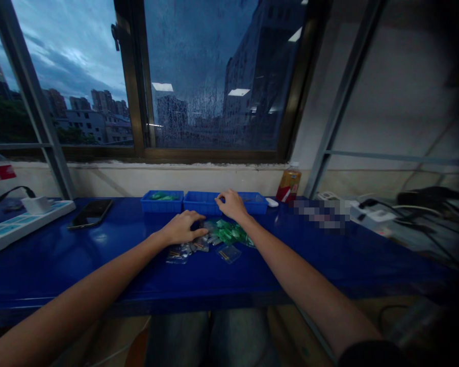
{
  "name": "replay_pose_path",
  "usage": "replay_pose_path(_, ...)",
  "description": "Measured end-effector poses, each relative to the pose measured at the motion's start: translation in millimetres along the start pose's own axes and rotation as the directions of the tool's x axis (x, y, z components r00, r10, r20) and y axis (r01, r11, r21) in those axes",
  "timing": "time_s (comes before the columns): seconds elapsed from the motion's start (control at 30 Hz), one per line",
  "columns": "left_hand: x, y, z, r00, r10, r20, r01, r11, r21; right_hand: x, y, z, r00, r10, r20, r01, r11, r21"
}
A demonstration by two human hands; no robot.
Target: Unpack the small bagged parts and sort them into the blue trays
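My left hand [184, 227] rests over the left part of a pile of small clear bags [193, 245], thumb and fingers apart, with nothing visibly held. Green packets [229, 232] lie in the pile's right part, and one clear bag [229, 253] with small brass-coloured pieces is at its front. My right hand [231, 204] is at the front edge of the middle blue bin [201, 203], its thumb and index finger close together. Whatever may be between those fingertips is too small to make out. The left blue bin [162, 205] holds green packets.
A phone [91, 213] and a white power strip [30, 224] lie at the left of the blue table [137, 275]. Behind the right forearm stand a drink bottle [289, 183] and a small white object [271, 202]. Cables and a white adapter [371, 214] are at the right.
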State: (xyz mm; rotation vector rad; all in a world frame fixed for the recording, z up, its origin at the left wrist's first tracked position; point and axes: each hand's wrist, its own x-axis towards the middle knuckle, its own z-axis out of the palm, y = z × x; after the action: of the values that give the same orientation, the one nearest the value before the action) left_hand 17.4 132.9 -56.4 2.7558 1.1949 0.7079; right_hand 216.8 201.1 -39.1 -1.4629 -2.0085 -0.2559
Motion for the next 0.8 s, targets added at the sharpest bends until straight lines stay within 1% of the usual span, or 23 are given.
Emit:
replay_pose_path(0.07, 1.3, 1.0, 0.7, 1.0, 0.019, -0.012, -0.019, 1.0, -0.019, 0.1, -0.2, 1.2, 1.0, -0.007, -0.007, 0.007, 1.0, 0.011)
replay_pose_path(0.13, 2.7, 0.3, -1.5, 0.999, 0.007, -0.053, -0.01, 0.998, -0.056, -0.1, -1.4, 1.7, 0.999, -0.018, -0.033, 0.019, 0.999, 0.032)
replay_pose_path(0.23, 4.1, -5.0, -7.3, 0.988, -0.103, -0.117, 0.083, 0.983, -0.163, -1.6, -9.9, -0.7, 0.994, -0.068, -0.088, 0.077, 0.992, 0.095)
replay_pose_path(0.3, 5.0, -10.3, -10.3, 0.965, -0.202, -0.169, 0.151, 0.951, -0.271, -3.7, -20.4, -3.9, 0.991, -0.103, -0.091, 0.12, 0.971, 0.205)
replay_pose_path(0.33, 5.4, -12.8, -11.4, 0.947, -0.252, -0.2, 0.175, 0.925, -0.338, -5.0, -26.7, -5.5, 0.992, -0.104, -0.066, 0.119, 0.949, 0.292)
replay_pose_path(0.4, 6.4, -16.4, -13.1, 0.908, -0.343, -0.241, 0.188, 0.847, -0.498, -8.1, -39.4, -7.9, 0.996, -0.074, 0.051, 0.037, 0.857, 0.514)
replay_pose_path(0.47, 7.1, -17.1, -14.7, 0.878, -0.42, -0.231, 0.179, 0.734, -0.655, -11.4, -50.3, -8.9, 0.974, -0.089, 0.206, -0.083, 0.708, 0.701)
replay_pose_path(0.5, 7.3, -16.6, -15.6, 0.868, -0.449, -0.214, 0.175, 0.679, -0.713, -12.9, -54.5, -8.8, 0.96, -0.113, 0.258, -0.127, 0.643, 0.755)
replay_pose_path(0.53, 7.4, -15.6, -16.5, 0.861, -0.468, -0.198, 0.171, 0.634, -0.755, -14.2, -57.6, -8.4, 0.949, -0.138, 0.284, -0.149, 0.597, 0.789)
replay_pose_path(0.57, 7.4, -14.5, -17.3, 0.859, -0.478, -0.185, 0.167, 0.601, -0.781, -15.3, -59.8, -7.7, 0.945, -0.152, 0.288, -0.154, 0.571, 0.807)
replay_pose_path(0.63, 7.0, -12.0, -18.5, 0.865, -0.473, -0.165, 0.157, 0.568, -0.808, -16.4, -61.6, -5.7, 0.953, -0.155, 0.259, -0.134, 0.552, 0.823)
replay_pose_path(0.7, 6.4, -9.9, -18.8, 0.875, -0.461, -0.15, 0.15, 0.552, -0.82, -16.4, -61.0, -3.2, 0.968, -0.129, 0.216, -0.113, 0.544, 0.832)
replay_pose_path(0.8, 5.8, -8.1, -16.7, 0.896, -0.436, -0.088, 0.185, 0.544, -0.818, -15.5, -58.6, -0.1, 0.989, -0.068, 0.132, -0.071, 0.567, 0.82)
